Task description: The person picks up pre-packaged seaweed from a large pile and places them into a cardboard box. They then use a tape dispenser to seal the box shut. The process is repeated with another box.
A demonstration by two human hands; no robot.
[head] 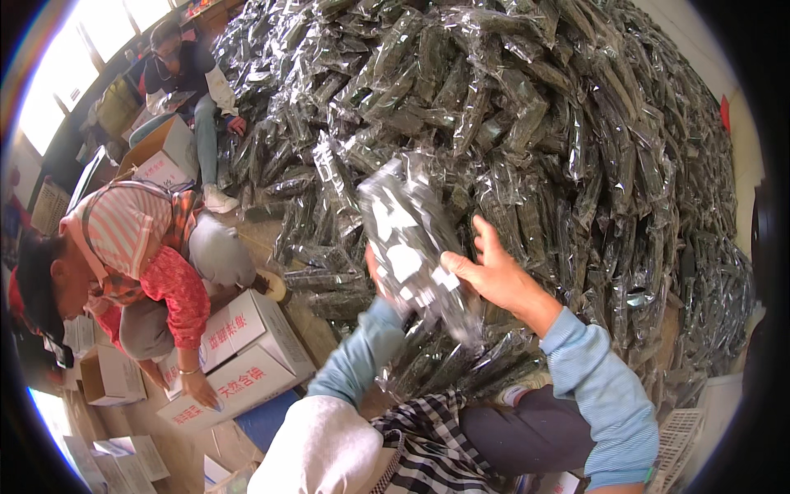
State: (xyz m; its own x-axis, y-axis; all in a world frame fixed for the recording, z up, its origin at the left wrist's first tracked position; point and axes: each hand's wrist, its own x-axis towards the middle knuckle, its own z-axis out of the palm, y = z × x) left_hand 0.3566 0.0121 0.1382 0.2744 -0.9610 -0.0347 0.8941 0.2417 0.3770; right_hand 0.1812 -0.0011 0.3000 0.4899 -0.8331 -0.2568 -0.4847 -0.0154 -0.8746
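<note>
A bundle of clear plastic packets with dark, dried-looking contents (pixel 407 247) is held up before me, blurred and glaring with reflections. My left hand (pixel 373 267) grips it from the left and is mostly hidden behind it. On the other side, my right hand (pixel 494 272) has its fingers spread, its thumb tip over the packets' right edge; whether it touches them is unclear. Behind and around both hands rises a large heap of similar plastic packets (pixel 506 111). More packets (pixel 444 364) lie below the bundle, close to my legs.
To my left a crouching person (pixel 142 247) presses on a white carton (pixel 265 364) with red printing. Farther back another person (pixel 191 80) sits beside an open carton (pixel 166 148). Smaller cartons (pixel 114 373) stand at the lower left. A plastic basket (pixel 679 438) is at the lower right.
</note>
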